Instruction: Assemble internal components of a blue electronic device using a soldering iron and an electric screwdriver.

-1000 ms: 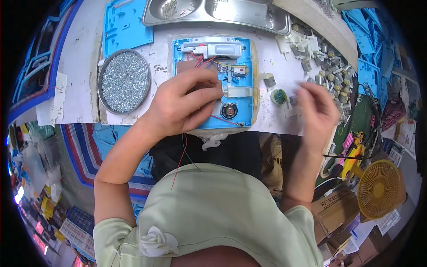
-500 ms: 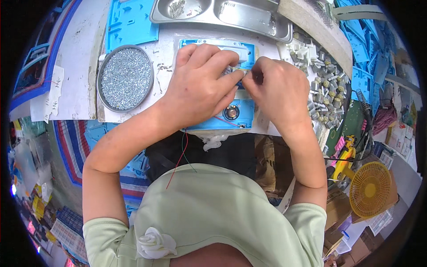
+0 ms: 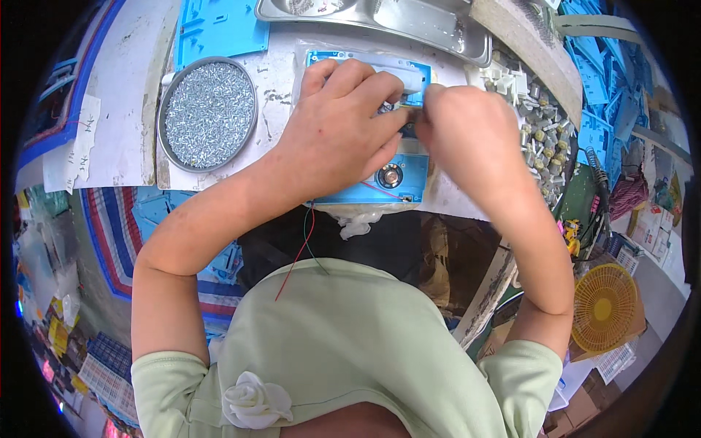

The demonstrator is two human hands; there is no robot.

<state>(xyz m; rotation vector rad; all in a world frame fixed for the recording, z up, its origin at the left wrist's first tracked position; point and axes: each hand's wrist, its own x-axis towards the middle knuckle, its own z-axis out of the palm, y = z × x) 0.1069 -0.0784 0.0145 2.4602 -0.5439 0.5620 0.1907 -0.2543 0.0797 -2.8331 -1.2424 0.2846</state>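
A blue plastic casing (image 3: 337, 194) lies on the table before me, with a round speaker (image 3: 389, 176) set in its lower part. My left hand (image 3: 343, 120) spreads across the casing and grips it, fingers bent over its upper part. At the casing's right side, my right hand (image 3: 467, 131) is closed in a pinch beside my left fingertips. What sits between the right fingers is hidden. A bit of yellow shows at the fingertips, too small to name. Red and green wires (image 3: 305, 244) hang from the casing's near edge over my shirt.
To the left stands a round dish of small screws (image 3: 207, 113). Beyond it lies another blue plastic panel (image 3: 223, 31). A steel compartment tray (image 3: 431, 29) is at the back. Small motors (image 3: 548, 142) are heaped at right, above a yellow fan (image 3: 604, 308).
My right hand has turned and shifted right, its elbow swinging outward. The left hand keeps its grip on the casing. The whole view has shifted slightly.
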